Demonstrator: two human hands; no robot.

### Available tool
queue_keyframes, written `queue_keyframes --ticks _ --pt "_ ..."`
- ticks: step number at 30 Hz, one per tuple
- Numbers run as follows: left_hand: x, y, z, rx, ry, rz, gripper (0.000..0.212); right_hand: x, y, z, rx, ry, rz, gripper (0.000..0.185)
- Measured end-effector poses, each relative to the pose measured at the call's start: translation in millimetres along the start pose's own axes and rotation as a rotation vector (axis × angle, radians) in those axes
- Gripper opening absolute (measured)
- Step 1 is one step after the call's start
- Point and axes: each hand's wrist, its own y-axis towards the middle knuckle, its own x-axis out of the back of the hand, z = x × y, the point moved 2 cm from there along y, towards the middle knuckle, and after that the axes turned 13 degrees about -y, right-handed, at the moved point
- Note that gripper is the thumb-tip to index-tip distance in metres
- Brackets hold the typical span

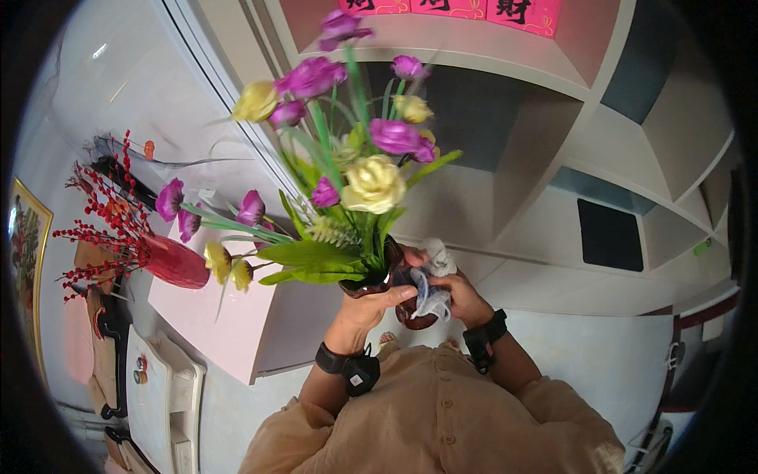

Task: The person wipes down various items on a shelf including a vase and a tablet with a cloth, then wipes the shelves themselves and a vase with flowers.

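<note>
A dark red, glossy vase (pixel 418 319) with a wavy rim is tilted in front of me. My left hand (pixel 376 304) grips it near the neck, thumb along its side. Purple flowers (pixel 394 136), yellow flowers (pixel 374 185) and green leaves (pixel 320 260) stand out of its mouth, some of them blurred. In my right hand (pixel 465 296) is a crumpled white and grey-blue cloth (pixel 437 302), pressed against the vase's body. Cloth and fingers hide part of the vase.
White shelving (pixel 536 172) curves ahead and to the right, with pink boxes (pixel 450 8) on an upper shelf. At left, a pale cabinet (pixel 225 314) bears a red vase (pixel 176 260) with red berry stems. Beyond it stands a white low table (pixel 151 397).
</note>
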Motion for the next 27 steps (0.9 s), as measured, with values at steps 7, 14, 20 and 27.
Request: queue_keyframes --ticks 7,14,20,27 --pt "10 0 -11 -0.152 0.057 -0.121 0.044 16 -5 -44 -0.054 0.038 -0.088 0.028" --pt "14 -3 7 0.155 0.359 -0.316 0.034 -34 -3 -23 -0.233 0.753 0.057 0.042" --pt "25 -7 22 0.206 0.809 -0.216 0.025 -30 -8 -4 -0.320 0.250 0.014 0.034" --pt "46 -10 32 -0.050 0.303 -0.285 0.027 -3 -12 46 -0.021 -0.404 -0.051 0.047"
